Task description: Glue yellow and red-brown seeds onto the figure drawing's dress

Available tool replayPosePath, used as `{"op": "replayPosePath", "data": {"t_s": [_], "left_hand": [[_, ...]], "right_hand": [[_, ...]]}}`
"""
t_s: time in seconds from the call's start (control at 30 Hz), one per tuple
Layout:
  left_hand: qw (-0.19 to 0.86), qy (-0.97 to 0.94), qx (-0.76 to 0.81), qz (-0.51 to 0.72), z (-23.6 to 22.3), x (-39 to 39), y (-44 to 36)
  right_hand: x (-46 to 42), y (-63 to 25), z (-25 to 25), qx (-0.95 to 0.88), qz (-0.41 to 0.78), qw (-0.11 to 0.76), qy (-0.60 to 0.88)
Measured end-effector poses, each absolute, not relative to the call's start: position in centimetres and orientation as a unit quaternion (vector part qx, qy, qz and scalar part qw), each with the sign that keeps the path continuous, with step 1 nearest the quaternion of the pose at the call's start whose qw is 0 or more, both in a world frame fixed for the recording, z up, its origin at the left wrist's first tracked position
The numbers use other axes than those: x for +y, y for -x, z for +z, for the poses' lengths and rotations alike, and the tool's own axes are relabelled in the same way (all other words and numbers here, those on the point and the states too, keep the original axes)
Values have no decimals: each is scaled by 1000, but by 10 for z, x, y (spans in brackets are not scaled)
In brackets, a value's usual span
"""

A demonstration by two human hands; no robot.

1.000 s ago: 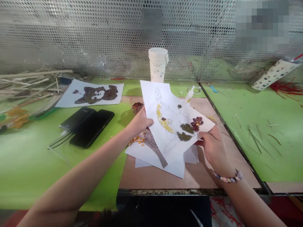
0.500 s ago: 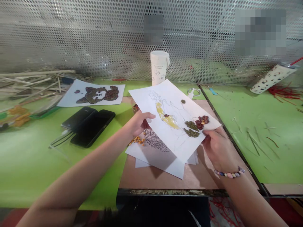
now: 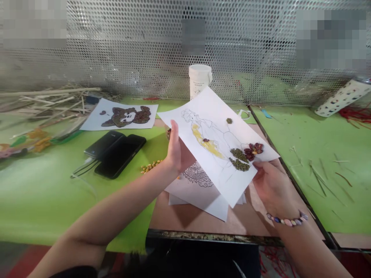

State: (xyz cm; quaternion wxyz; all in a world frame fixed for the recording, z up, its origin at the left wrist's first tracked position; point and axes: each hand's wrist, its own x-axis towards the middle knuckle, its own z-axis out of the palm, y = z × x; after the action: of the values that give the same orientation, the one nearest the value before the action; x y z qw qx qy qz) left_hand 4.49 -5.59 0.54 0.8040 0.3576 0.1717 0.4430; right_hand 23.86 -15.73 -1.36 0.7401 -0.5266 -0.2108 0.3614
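In the head view, our right hand pinches the paper beside the red beans, probably to avoid pressing them. We cannot tell whether our left hand, fingers hidden, grips. The paper tilts above the table, behind its near edge, perhaps for viewing.

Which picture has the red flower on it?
The drawing in the right hand. Only it shows a dark-red flower; the animal picture and the scaly drawing underneath show none.

Three drawings, two hands, two cups, one bracelet
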Motion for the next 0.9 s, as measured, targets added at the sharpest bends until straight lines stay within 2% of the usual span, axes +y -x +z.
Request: {"op": "replayPosePath", "data": {"t_s": [0.3, 0.6, 0.8, 0.9], "left_hand": [[805, -335, 264, 411, 5, -48, -58], [801, -343, 275, 407, 0, -46, -62], [799, -324, 290, 415, 0, -47, -63], [804, -295, 304, 418, 4, -49, -63]], "right_hand": [[-163, -232, -18, -214, 362, 722, 550], [-162, -209, -7, -193, 485, 698, 489], [-163, -207, -1, -170, 463, 734, 467], [-162, -207, 0, -190, 466, 721, 476]]}}
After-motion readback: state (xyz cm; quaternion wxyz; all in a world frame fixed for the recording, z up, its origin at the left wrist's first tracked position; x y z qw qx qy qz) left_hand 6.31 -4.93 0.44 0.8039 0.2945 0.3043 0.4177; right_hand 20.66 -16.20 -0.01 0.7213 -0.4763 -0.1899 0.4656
